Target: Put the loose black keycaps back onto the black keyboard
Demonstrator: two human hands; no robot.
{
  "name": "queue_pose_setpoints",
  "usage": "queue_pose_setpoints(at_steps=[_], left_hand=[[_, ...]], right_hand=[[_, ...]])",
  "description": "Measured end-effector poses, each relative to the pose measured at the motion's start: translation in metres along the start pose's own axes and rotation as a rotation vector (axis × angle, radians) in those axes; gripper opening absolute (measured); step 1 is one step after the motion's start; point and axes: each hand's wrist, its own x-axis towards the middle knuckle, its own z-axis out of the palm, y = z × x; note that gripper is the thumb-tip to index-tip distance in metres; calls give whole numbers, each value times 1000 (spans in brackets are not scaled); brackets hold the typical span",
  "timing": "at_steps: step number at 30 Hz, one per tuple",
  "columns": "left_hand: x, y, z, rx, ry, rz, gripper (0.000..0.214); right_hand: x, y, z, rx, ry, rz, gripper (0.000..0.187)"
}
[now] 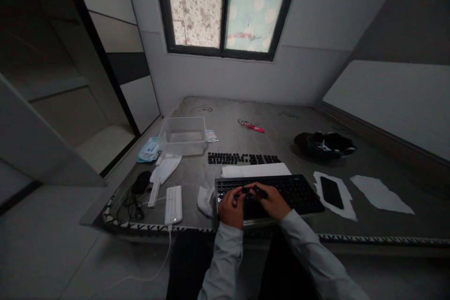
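A black keyboard [298, 194] lies at the bed's near edge, with bare key positions showing on its left part. Above it my left hand [231, 208] pinches a small black keycap [245, 190] by the fingertips. Close beside it, my right hand [272, 201] is closed around a short black tool [259, 191], whose tip meets the keycap; its exact kind is too dark to make out. Behind the keyboard, loose black keycaps [228, 158] are laid out in rows. A white sheet [256, 169] lies between them and the keyboard.
Left are a clear plastic bin [186, 138], a blue-white packet [149, 150], a black mouse [141, 182], a white power strip [173, 205] and crumpled tissue [206, 200]. Right are a phone [332, 192] on paper, another paper sheet [381, 193] and a black cap [326, 144]. A red item [253, 126] lies farther back.
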Motion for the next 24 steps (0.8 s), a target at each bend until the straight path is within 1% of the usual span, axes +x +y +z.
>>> queue_pose_setpoints(at_steps=[3, 5, 7, 9, 11, 14, 17, 18, 20, 22, 24], left_hand=[[1, -3, -6, 76, 3, 65, 21], [1, -6, -10, 119, 5, 77, 20], [1, -10, -13, 156, 25, 74, 20], [2, -14, -16, 180, 47, 70, 19], [3, -17, -19, 180, 51, 65, 19], [6, -20, -24, 138, 44, 46, 19], [8, -21, -28, 116, 46, 16, 21], [9, -21, -30, 117, 53, 4, 23], [11, -21, -34, 130, 67, -19, 23], [13, -21, -40, 148, 70, -34, 20], [15, -23, -45, 167, 69, -56, 21]], right_hand=[[9, 2, 0, -71, -20, -39, 31], [17, 4, 1, -138, -40, -57, 38], [25, 2, 3, -185, -86, -78, 40], [33, -3, 6, -209, -128, -84, 33], [39, -10, 9, -199, -144, -73, 24], [46, -19, 16, -116, -155, -41, 16], [55, -18, 18, -61, -187, -2, 11], [61, -14, 17, -72, -179, 15, 12], [79, -1, 10, -137, -125, 57, 16], [103, 20, -1, -219, -64, 85, 18], [131, 45, -12, -316, -50, 142, 18]])
